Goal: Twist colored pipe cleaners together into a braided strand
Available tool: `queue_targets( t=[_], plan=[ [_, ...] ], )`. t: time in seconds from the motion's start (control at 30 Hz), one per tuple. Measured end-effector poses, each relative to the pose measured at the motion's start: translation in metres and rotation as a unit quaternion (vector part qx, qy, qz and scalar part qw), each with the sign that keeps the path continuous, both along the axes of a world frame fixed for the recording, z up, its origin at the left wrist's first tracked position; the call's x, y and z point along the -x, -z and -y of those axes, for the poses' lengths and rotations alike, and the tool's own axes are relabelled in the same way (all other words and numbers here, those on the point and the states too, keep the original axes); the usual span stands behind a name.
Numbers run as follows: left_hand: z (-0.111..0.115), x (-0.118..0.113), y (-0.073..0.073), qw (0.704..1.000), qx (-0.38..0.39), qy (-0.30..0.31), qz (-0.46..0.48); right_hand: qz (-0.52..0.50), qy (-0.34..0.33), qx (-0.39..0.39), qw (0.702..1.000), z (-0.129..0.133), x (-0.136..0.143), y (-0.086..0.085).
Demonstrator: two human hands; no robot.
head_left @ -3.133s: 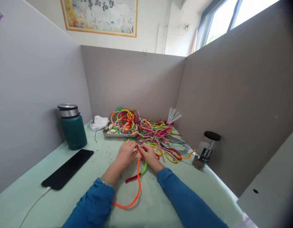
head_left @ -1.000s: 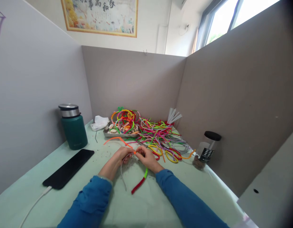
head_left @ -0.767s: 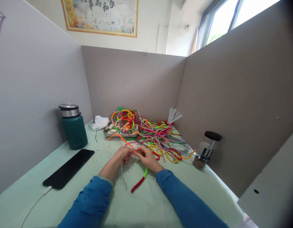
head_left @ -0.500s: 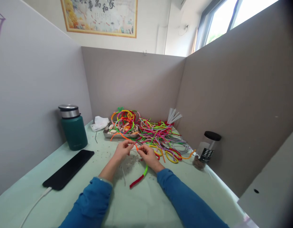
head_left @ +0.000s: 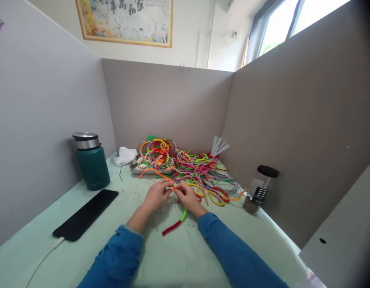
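I have the left hand [head_left: 156, 196] and right hand [head_left: 187, 197] each pinched on the orange pipe cleaner [head_left: 157, 173], nearside of the tray [head_left: 149, 172]. I judge it light, soft, pliable; grip the end away from the tray.

Wall poster [head_left: 125, 20]: 事, 和, 家 (top cropped); bottle lettering [head_left: 96, 184] too small

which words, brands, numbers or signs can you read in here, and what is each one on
"家和萬事", right to left, on the wall poster; a further character at the left is cut off by the picture's top edge.
Smaller writing below it on the poster: too small to read.
Faint mark low on the green bottle: too small to read.
Black-and-white label on the jar: too blurred to read.
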State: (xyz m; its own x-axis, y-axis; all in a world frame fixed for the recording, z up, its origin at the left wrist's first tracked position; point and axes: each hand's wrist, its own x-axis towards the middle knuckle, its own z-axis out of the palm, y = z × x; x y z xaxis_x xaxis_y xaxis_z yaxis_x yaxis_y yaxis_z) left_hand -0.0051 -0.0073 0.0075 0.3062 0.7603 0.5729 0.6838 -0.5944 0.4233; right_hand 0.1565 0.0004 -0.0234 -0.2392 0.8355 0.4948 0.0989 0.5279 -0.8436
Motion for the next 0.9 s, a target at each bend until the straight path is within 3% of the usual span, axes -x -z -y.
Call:
queue_targets(
  t=[0.3, 0.57, 0.77, 0.9],
  plan=[
    [0.004, -0.001, -0.002, 0.998, -0.007, -0.012, -0.056, 0.014, 0.010, -0.001, 1.000, -0.001, 0.001, 0.002],
    [0.009, -0.002, -0.006, 0.993, 0.005, -0.067, -0.094, -0.061, -0.023, 0.099, 0.993, -0.003, 0.000, 0.001],
    [0.004, -0.001, -0.002, 0.995, 0.034, -0.064, -0.065, -0.038, -0.018, 0.075, 0.996, -0.002, 0.001, -0.001],
    [-0.003, -0.001, 0.001, 0.993, 0.099, -0.056, -0.028, -0.025, -0.018, 0.061, 0.998, -0.001, 0.000, 0.000]
  ],
)
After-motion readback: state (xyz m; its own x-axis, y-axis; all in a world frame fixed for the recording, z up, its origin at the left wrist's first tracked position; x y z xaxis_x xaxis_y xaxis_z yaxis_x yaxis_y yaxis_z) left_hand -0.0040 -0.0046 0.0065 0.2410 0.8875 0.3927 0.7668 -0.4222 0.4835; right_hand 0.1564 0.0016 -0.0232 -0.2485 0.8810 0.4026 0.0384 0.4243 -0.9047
